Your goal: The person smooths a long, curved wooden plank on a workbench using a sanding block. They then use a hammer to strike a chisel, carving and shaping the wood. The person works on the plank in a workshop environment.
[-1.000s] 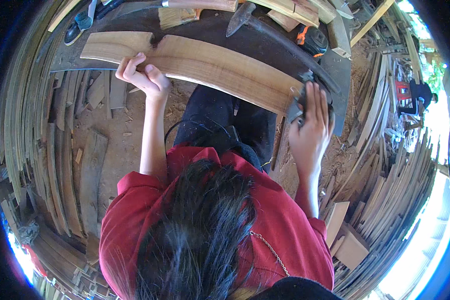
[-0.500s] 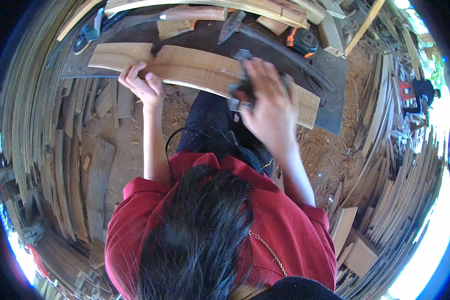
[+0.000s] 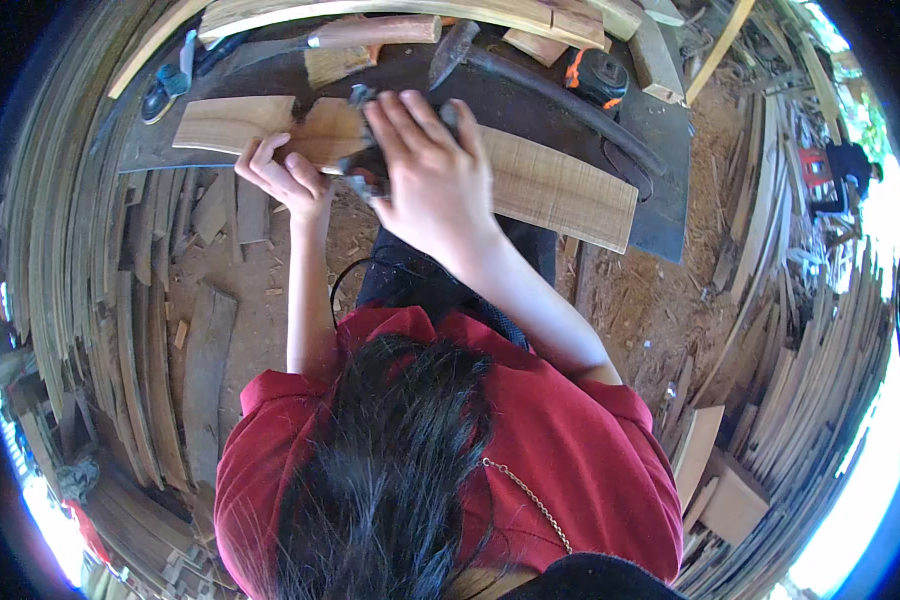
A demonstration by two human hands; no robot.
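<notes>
A long flat wooden board (image 3: 560,190) lies across the dark work surface, with a dark notch in its far edge towards the left end. My left hand (image 3: 288,178) is closed on the board's near edge, just left of the middle, fingers on top. My right hand (image 3: 425,145) presses down on a dark tool (image 3: 366,168) lying across the board, right beside my left hand. Only the tool's grey ends show past my palm and fingers; motion blurs it and I cannot make out its kind.
On the dark work surface (image 3: 660,225) lie a hammer (image 3: 560,98), an orange-and-black tape measure (image 3: 598,78) and a wooden-handled tool (image 3: 375,31). Long timber pieces (image 3: 490,16) line the far edge. Stacked planks (image 3: 70,230) stand at both sides. A seated person (image 3: 846,175) is far right.
My right hand has slid the dark tool leftward along the board, from right of the middle to beside my left hand. My left hand keeps its place on the board.
</notes>
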